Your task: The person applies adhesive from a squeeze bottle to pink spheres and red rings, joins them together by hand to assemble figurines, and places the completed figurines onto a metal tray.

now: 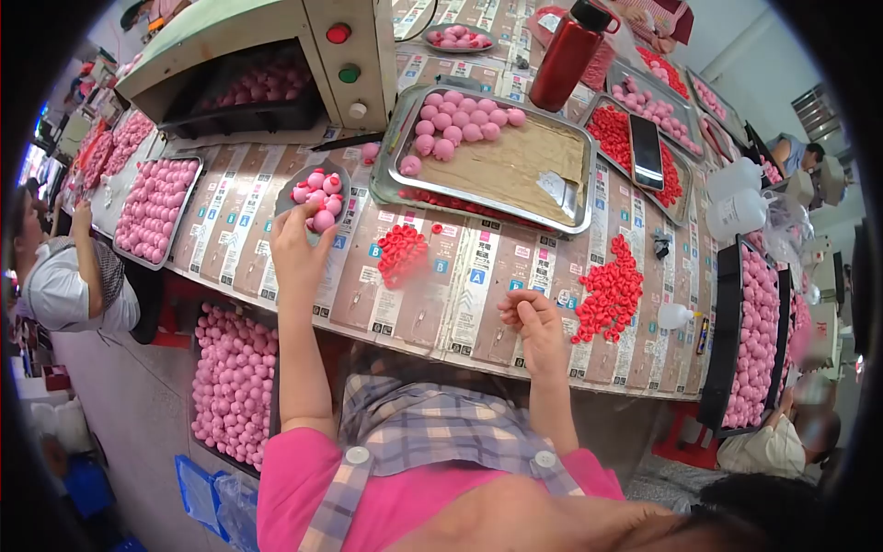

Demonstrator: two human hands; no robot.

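Note:
My left hand (301,241) reaches to the edge of a small dark plate (284,193) that carries several pink balls with red parts (317,195). Its fingertips are bent at the nearest ball; whether they grip it is hard to tell. Over the table, my right hand (533,324) has its thumb and fingers curled together, and anything between them is too small to make out. A heap of small red pieces (402,253) lies between my hands, and a larger red heap (610,290) is right of my right hand. Pink balls (460,120) fill part of a metal tray (587,198).
A machine (354,55) with buttons stands at the back left. Beyond the tray are a red bottle (570,57) and a phone (646,152). Bins of pink balls (235,382) flank the table. A person (78,276) is at the left, another (773,451) at the lower right.

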